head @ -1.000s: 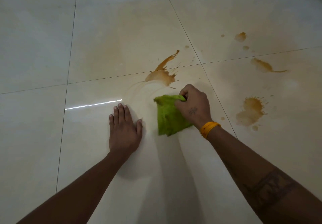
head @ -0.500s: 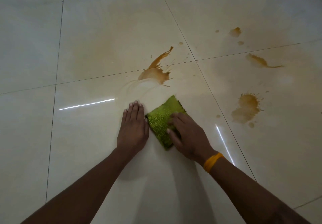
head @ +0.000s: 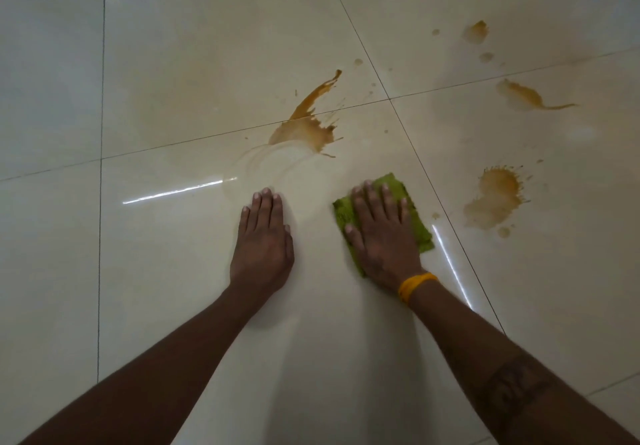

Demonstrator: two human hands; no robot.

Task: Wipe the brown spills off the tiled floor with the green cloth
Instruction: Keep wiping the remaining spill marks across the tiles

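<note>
The green cloth (head: 420,226) lies flat on the cream tiled floor (head: 173,271). My right hand (head: 381,236) presses down on it with straight, spread fingers and covers most of it. My left hand (head: 263,240) rests flat on the bare tile to the left, apart from the cloth. A long brown splash (head: 304,126) crosses the grout line just beyond both hands. A round brown splat (head: 495,198) lies to the right of the cloth. A streaky spill (head: 523,96) and small spots (head: 476,30) lie farther back right.
Faint curved wet smears (head: 263,164) mark the tile between the long splash and my left hand. Dark grout lines (head: 100,202) divide the large glossy tiles. Bright light streaks reflect on the floor beside each hand.
My right hand went from gripping the bunched cloth to pressing it flat with an open palm, and slid it to the right, away from my left hand. The left hand stayed flat on the tile.
</note>
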